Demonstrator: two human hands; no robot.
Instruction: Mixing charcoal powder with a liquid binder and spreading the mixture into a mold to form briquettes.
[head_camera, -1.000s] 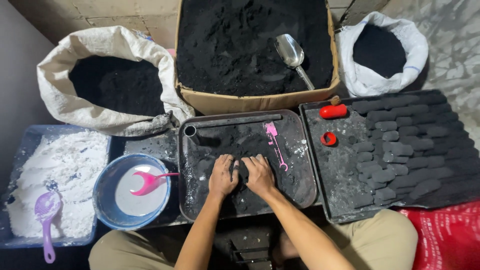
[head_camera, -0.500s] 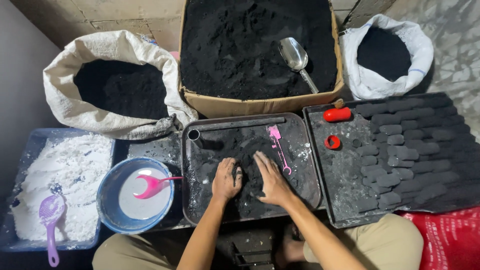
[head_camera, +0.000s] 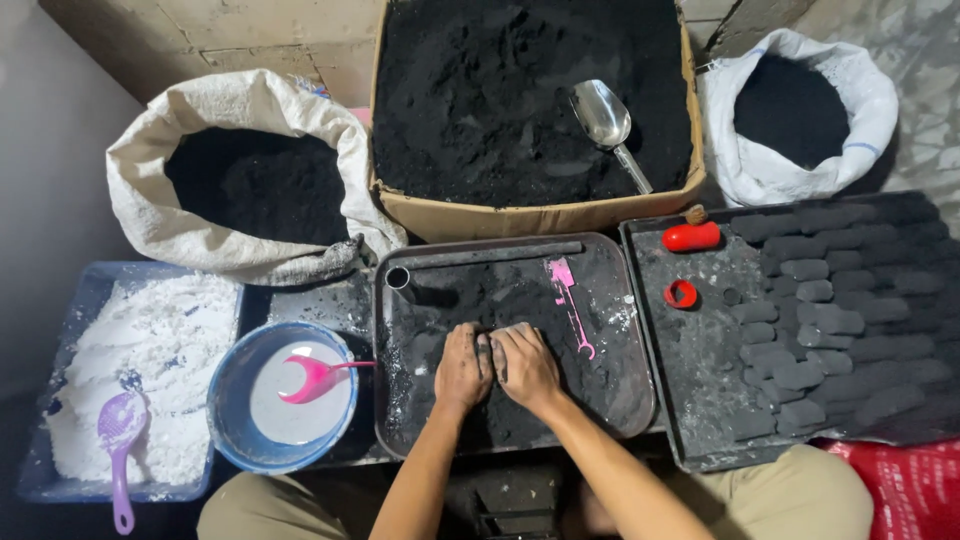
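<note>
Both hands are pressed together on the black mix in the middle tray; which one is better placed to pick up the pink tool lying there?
Probably the right hand: the pink tool lies just up and right of it on the middle tray, while the left hand sits on the far side.

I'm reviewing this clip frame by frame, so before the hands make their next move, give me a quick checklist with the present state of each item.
1. Both hands on the work: left hand and right hand pressed together over black powder in the middle tray. Ok.
2. Lump in their grip: hidden between the palms. Cannot tell.
3. Pink tool within reach: lies in the same tray, beside the right hand. Ok.
4. Dark tube out of the way: lies along the tray's far edge. Ok.
5. Room on the right tray by the pressed blocks: bare patch near the red ring. Ok.
</note>
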